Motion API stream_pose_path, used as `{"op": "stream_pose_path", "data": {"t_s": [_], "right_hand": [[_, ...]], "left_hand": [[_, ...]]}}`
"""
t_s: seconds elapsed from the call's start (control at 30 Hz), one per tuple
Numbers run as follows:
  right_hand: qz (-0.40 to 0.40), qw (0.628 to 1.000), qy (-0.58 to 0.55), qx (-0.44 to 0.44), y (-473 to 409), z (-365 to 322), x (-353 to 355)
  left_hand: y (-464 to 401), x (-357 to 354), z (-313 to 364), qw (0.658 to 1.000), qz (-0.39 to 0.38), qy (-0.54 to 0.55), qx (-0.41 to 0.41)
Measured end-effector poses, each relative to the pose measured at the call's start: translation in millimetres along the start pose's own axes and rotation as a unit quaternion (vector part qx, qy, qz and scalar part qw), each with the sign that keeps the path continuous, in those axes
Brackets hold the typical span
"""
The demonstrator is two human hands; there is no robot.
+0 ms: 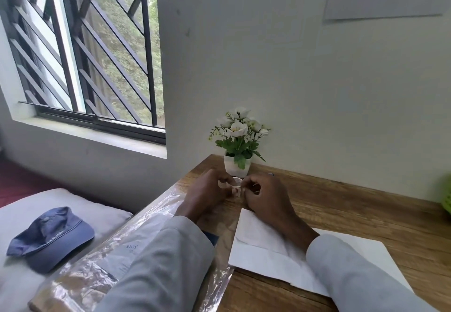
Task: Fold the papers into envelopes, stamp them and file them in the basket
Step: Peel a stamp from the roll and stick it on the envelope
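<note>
A white folded paper envelope (pixel 258 243) lies on the wooden table (pixel 366 214) under my right forearm. Beyond its far edge both my hands meet. My left hand (pixel 207 192) and my right hand (pixel 264 195) each pinch a small whitish roll of tape (pixel 235 186) held between them, with a short strip pulled out of it. The roll is mostly hidden by my fingers. A green basket (pixel 447 199) shows only as a sliver at the right edge of the frame.
A small white pot of white flowers (pixel 238 145) stands against the wall just behind my hands. A clear plastic pack of paper (pixel 109 258) lies along the table's left edge. A blue cap (pixel 52 237) rests on a cushion to the left.
</note>
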State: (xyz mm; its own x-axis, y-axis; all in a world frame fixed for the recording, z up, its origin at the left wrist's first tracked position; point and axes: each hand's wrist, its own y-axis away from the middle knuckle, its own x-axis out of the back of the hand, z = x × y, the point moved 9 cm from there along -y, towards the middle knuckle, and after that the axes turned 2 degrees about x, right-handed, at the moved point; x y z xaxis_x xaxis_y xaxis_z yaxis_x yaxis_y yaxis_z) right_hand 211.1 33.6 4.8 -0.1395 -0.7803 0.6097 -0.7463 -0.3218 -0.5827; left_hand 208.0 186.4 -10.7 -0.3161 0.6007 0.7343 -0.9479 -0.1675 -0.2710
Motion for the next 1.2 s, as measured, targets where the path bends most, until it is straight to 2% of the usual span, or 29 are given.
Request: {"op": "stream_pose_path", "data": {"t_s": [0.37, 0.87, 1.1, 1.2], "right_hand": [[-0.021, 1.000, -0.014, -0.005, -2.2, 3.5, -6.0], [-0.067, 0.994, -0.055, -0.062, -3.1, 12.5, -12.3], [-0.073, 0.962, -0.200, -0.173, 0.1, 25.3, 3.0], [-0.061, 0.954, -0.230, -0.181, 6.6, 21.9, 28.5]], "left_hand": [[6.6, 1.0, 18.5, 0.995, -0.018, -0.049, -0.082], [6.9, 4.9, 13.2, 0.994, 0.004, -0.090, -0.068], [9.2, 11.8, 21.0, 0.993, 0.035, -0.077, -0.077], [9.5, 17.4, 41.0, 0.990, 0.067, 0.012, -0.122]]}}
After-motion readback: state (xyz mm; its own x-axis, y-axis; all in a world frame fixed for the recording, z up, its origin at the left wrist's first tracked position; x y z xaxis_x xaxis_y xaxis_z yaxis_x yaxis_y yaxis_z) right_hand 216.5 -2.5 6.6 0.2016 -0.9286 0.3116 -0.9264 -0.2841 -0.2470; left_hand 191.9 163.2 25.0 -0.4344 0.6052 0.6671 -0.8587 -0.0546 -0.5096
